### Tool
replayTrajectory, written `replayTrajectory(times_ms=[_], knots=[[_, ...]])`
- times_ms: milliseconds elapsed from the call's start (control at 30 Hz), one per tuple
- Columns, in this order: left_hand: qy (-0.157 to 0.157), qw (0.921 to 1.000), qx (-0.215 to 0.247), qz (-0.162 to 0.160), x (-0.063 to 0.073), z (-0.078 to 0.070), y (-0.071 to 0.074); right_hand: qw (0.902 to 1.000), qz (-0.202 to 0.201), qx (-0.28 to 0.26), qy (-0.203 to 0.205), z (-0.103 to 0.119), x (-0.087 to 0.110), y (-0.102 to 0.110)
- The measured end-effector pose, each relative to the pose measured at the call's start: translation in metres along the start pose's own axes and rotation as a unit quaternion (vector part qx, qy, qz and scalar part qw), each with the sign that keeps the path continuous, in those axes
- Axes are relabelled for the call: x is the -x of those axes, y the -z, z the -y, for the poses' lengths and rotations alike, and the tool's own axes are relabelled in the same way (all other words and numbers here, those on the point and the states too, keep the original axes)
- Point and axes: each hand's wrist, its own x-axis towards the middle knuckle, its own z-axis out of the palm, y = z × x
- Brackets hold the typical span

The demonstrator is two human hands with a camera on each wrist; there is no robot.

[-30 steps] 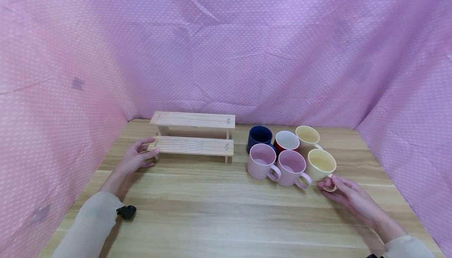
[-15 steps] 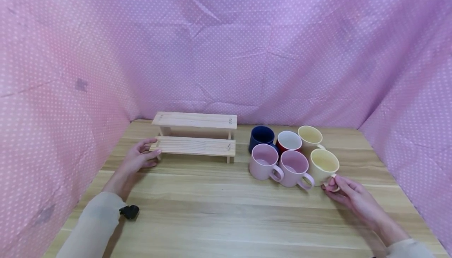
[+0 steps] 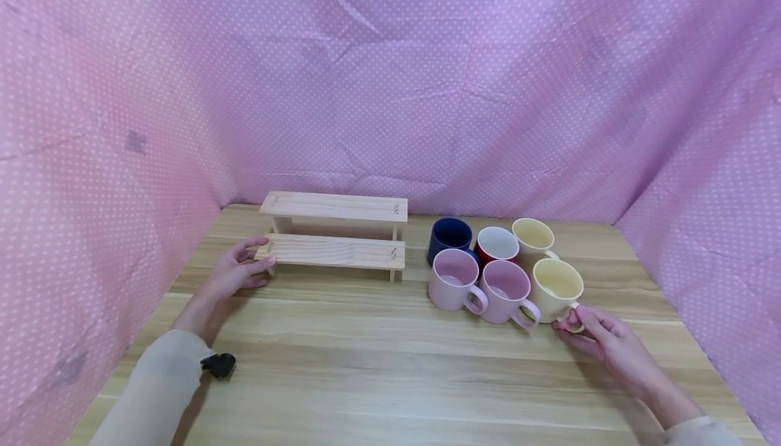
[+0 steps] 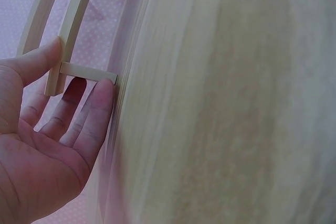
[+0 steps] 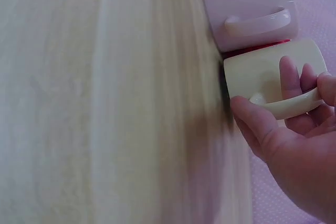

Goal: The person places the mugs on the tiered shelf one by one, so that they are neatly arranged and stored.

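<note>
At the left, my left hand [image 3: 234,271] holds the near left end of a two-tier wooden shelf [image 3: 329,251]. In the left wrist view its thumb [image 4: 39,64] presses on the board's end and the other fingers lie by the short leg [image 4: 86,71]. My right hand [image 3: 616,348] grips the handle of the front yellow mug [image 3: 552,297], which stands on the table. The right wrist view shows fingers passing through the handle [image 5: 291,106], with the thumb on its end. Two pink mugs [image 3: 448,290] stand left of that mug.
Behind the front row stand a dark blue mug [image 3: 441,242], a red mug with a white inside [image 3: 497,244] and another yellow mug [image 3: 532,236]. Pink dotted cloth [image 3: 390,93] walls the wooden table [image 3: 378,365] at the back and both sides.
Both hands keep their hold, and the shelf and mugs stay in place. Only a slight shift of the head view shows.
</note>
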Motion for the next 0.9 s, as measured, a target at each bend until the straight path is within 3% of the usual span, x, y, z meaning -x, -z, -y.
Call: replayTrajectory(times_ms=[400, 567, 900], knots=[[-0.002, 1.0000, -0.002, -0.001, 0.002, -0.001, 0.010, 0.9964, 0.023, 0.074, 0.034, 0.049, -0.005, -0.003], [0.001, 1.0000, 0.003, 0.009, 0.000, -0.001, 0.007, 0.9958, 0.043, 0.049, 0.065, 0.069, -0.005, -0.004], [-0.001, 1.0000, -0.004, 0.007, -0.003, 0.001, 0.003, 0.9945, 0.061, 0.035, 0.077, 0.098, -0.014, -0.011]])
